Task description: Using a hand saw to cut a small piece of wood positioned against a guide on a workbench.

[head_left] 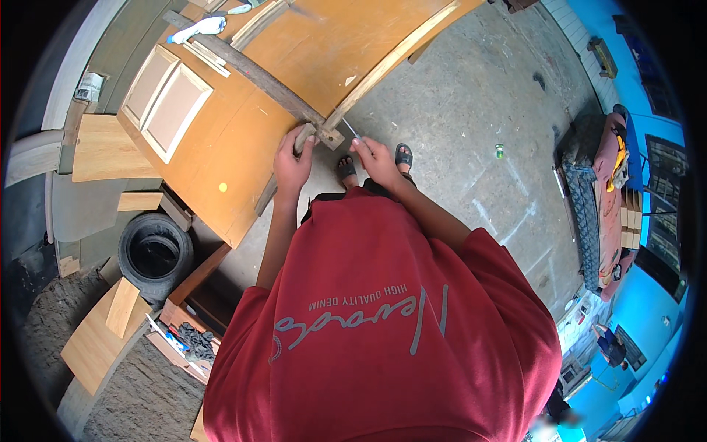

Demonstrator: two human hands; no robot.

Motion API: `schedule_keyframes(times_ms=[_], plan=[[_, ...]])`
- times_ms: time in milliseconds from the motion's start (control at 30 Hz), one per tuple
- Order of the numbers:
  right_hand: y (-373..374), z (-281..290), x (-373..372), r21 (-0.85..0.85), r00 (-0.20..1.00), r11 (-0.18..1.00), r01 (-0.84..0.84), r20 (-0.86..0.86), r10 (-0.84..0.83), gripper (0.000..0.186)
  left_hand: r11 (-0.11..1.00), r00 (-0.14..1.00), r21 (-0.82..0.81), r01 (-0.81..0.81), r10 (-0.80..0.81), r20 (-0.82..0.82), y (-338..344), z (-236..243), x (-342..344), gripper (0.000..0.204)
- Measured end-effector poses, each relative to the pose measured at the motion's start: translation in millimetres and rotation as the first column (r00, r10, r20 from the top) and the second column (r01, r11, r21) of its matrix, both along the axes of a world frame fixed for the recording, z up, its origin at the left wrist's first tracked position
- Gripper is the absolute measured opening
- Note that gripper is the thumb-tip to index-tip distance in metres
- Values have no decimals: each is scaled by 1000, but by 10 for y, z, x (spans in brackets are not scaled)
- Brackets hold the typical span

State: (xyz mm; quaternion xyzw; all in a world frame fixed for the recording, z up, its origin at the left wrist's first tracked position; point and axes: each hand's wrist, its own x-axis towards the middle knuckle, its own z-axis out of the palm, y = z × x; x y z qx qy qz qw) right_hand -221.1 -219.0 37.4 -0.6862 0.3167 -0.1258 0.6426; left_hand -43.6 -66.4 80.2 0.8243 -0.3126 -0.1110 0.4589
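Gripping a small wooden block [303, 138] toward twelve o'clock, your left hand [292, 166] lies beside the dark beam's [272, 88] end; your right hand [378, 163], at that end's four o'clock, closes around a thin tool [351, 127]. Toward eleven: orange panel [234, 124].

I spot 1 black tire [131, 254]; just below it, 1 short pale board [122, 307] overlaps a curved wooden panel [87, 352]. Well right of the tire are 1 small green container [499, 151] and, farther, a pink mattress [607, 210] bearing yellow cloth [619, 166].
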Motion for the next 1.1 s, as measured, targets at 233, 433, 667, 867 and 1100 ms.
schedule_keyframes(times_ms=[233, 433, 667, 867, 1100], plan=[[-12, 412, 233, -192, 993, 975, -115, 1, 118, 26, 980, 873, -17, 197, -183, -452, 16, 71, 172, 37], [-194, 652, 352, -487, 985, 864, -126, 39, 166, 24, 976, 695, -25, 216, -172, -698, -158, 558, 59, 48], [-462, 1025, 403, -547, 934, 816, -187, 159, 321, 25, 958, 673, -49, 282, -234, -702, -161, 794, 27, 27], [-621, 1383, 488, -800, 908, 527, -288, -54, 415, 47, 938, 859, -10, 347, -322, -399, -216, 1002, -40, 25], [-730, 1528, 534, -877, 884, 445, -181, 53, 464, 48, 953, 883, -18, 304, -288, -371, -185, 1217, -71, 21]])
